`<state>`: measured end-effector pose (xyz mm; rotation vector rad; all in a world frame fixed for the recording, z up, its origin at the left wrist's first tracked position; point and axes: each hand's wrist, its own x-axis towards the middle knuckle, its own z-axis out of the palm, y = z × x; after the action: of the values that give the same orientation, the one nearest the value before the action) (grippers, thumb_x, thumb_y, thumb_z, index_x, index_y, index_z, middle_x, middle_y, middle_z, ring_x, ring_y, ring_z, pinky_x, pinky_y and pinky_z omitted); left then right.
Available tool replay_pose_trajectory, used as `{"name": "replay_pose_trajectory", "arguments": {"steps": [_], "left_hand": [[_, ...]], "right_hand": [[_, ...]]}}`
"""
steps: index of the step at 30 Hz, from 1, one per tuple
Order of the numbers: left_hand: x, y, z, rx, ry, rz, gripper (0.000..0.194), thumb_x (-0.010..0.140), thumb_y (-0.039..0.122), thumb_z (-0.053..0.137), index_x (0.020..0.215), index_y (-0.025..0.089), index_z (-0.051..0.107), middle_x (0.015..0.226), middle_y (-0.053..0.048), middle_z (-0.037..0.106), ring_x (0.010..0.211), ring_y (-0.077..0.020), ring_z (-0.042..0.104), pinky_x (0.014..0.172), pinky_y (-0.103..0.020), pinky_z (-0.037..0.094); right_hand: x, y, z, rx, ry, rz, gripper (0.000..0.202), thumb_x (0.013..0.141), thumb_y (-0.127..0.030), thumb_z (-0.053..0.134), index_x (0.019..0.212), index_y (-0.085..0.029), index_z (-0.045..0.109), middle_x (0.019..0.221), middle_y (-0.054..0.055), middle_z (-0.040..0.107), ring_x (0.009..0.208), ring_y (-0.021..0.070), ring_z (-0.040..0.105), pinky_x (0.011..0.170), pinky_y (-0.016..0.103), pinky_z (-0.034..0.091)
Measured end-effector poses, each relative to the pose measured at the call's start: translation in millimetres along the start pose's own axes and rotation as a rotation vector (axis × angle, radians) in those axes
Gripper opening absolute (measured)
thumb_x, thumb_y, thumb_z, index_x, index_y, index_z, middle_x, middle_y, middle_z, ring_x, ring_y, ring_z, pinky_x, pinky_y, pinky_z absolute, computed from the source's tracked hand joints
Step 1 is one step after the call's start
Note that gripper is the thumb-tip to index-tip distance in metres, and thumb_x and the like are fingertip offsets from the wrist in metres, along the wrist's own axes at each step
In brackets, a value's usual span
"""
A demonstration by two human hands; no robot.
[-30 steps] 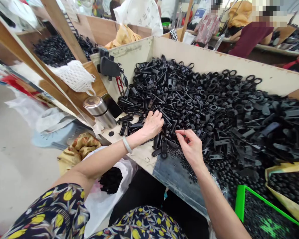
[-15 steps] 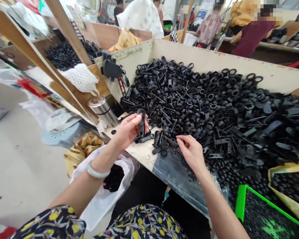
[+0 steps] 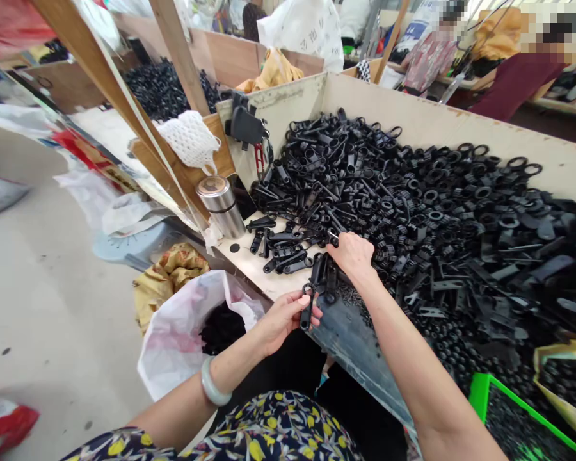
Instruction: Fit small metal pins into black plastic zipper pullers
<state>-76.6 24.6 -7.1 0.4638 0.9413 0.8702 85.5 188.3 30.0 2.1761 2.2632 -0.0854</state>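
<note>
Close to my body, over the table's front edge, my left hand (image 3: 285,318) grips a black plastic part with a ring end (image 3: 306,314). The thumb lies across it. My right hand (image 3: 352,254) is closed at the near edge of the pile of black parts (image 3: 360,173). A thin, shiny metal piece (image 3: 333,235) pokes out from its fingers, its kind unclear. Between the hands and the flask, several similar black parts (image 3: 288,251) lie on the pale tabletop. Other upright black parts (image 3: 320,269) sit just beyond my left hand.
A steel flask (image 3: 221,208) stands at the table's left end. Below is a white bag (image 3: 173,339) with black contents. Small beads and a green tray (image 3: 480,392) are at the right. Wooden posts (image 3: 180,57) rise at left, and two people work in the background.
My left hand has come back toward my body and right, still holding the black part. My right hand has reached forward to the pile. The view has shifted somewhat left.
</note>
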Motion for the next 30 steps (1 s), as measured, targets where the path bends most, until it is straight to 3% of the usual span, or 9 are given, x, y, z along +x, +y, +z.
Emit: {"name": "replay_pose_trajectory", "arguments": {"steps": [9, 11, 15, 17, 19, 21, 24, 26, 30], "left_hand": [[9, 0, -3.2, 0.000, -0.018, -0.007, 0.047, 0.083, 0.048, 0.080, 0.115, 0.014, 0.071, 0.088, -0.008, 0.076, 0.073, -0.0164, 0.071, 0.067, -0.025, 0.053], [10, 1, -4.1, 0.001, -0.026, -0.011, 0.046, 0.084, 0.047, 0.079, 0.115, 0.014, 0.071, 0.089, -0.008, 0.076, 0.073, -0.0160, 0.071, 0.066, -0.025, 0.053], [11, 2, -6.2, -0.012, -0.033, -0.026, 0.046, 0.085, 0.045, 0.079, 0.117, 0.014, 0.071, 0.091, -0.009, 0.076, 0.075, -0.0159, 0.071, 0.066, -0.024, 0.053], [10, 4, -6.6, -0.026, -0.038, -0.036, 0.046, 0.085, 0.045, 0.079, 0.118, 0.014, 0.071, 0.092, -0.009, 0.077, 0.075, -0.0161, 0.071, 0.066, -0.024, 0.052], [9, 5, -6.2, -0.033, -0.031, -0.043, 0.045, 0.085, 0.044, 0.080, 0.116, 0.013, 0.072, 0.091, -0.010, 0.077, 0.075, -0.0161, 0.071, 0.066, -0.024, 0.053], [8, 6, -5.3, -0.034, -0.005, -0.030, 0.044, 0.083, 0.042, 0.082, 0.115, 0.013, 0.072, 0.090, -0.009, 0.077, 0.073, -0.0162, 0.070, 0.066, -0.025, 0.053], [8, 6, -4.2, -0.039, 0.046, 0.003, 0.045, 0.082, 0.041, 0.083, 0.116, 0.014, 0.071, 0.088, -0.008, 0.077, 0.071, -0.0161, 0.070, 0.067, -0.025, 0.055], [8, 5, -4.1, -0.042, 0.066, 0.016, 0.048, 0.081, 0.042, 0.083, 0.117, 0.014, 0.069, 0.088, -0.009, 0.077, 0.071, -0.0160, 0.070, 0.066, -0.025, 0.055], [9, 3, -3.6, -0.053, 0.112, 0.050, 0.051, 0.079, 0.042, 0.084, 0.118, 0.012, 0.067, 0.086, -0.009, 0.077, 0.070, -0.0164, 0.070, 0.066, -0.026, 0.055]], "right_hand": [[6, 23, -21, 0.110, -0.024, 0.065, 0.029, 0.085, -0.043, 0.060, 0.093, -0.021, 0.078, 0.095, 0.010, 0.077, 0.089, 0.0256, 0.071, 0.070, 0.030, 0.046], [3, 38, -31, 0.283, 0.014, 0.069, 0.027, 0.082, -0.043, 0.063, 0.089, -0.021, 0.077, 0.086, 0.007, 0.075, 0.081, 0.0223, 0.067, 0.067, 0.029, 0.044], [-23, 69, -48, 0.873, 0.079, 0.077, 0.032, 0.079, -0.046, 0.069, 0.090, -0.017, 0.075, 0.074, 0.002, 0.068, 0.062, 0.0137, 0.054, 0.058, 0.026, 0.041], [-48, 75, -47, 1.088, 0.030, 0.133, 0.040, 0.076, -0.052, 0.074, 0.092, -0.016, 0.075, 0.071, 0.001, 0.066, 0.055, 0.0108, 0.047, 0.052, 0.025, 0.036], [-74, 70, -34, 1.160, -0.078, 0.146, 0.042, 0.075, -0.054, 0.077, 0.090, -0.014, 0.075, 0.070, 0.002, 0.066, 0.054, 0.0110, 0.047, 0.052, 0.025, 0.035], [-93, 56, -15, 1.110, -0.141, 0.116, 0.038, 0.077, -0.052, 0.074, 0.088, -0.015, 0.076, 0.072, 0.002, 0.068, 0.061, 0.0137, 0.054, 0.057, 0.026, 0.039], [-102, 30, 5, 0.837, -0.146, 0.073, 0.036, 0.085, -0.054, 0.067, 0.079, -0.019, 0.074, 0.070, 0.000, 0.068, 0.063, 0.0150, 0.057, 0.059, 0.027, 0.039], [-97, 19, 6, 0.658, -0.100, 0.050, 0.040, 0.088, -0.060, 0.063, 0.085, -0.022, 0.075, 0.073, 0.000, 0.070, 0.066, 0.0160, 0.060, 0.061, 0.027, 0.038], [-70, 15, -13, 0.456, 0.001, 0.013, 0.051, 0.092, -0.070, 0.056, 0.116, -0.028, 0.072, 0.085, 0.001, 0.075, 0.078, 0.0197, 0.068, 0.068, 0.028, 0.042]]}}
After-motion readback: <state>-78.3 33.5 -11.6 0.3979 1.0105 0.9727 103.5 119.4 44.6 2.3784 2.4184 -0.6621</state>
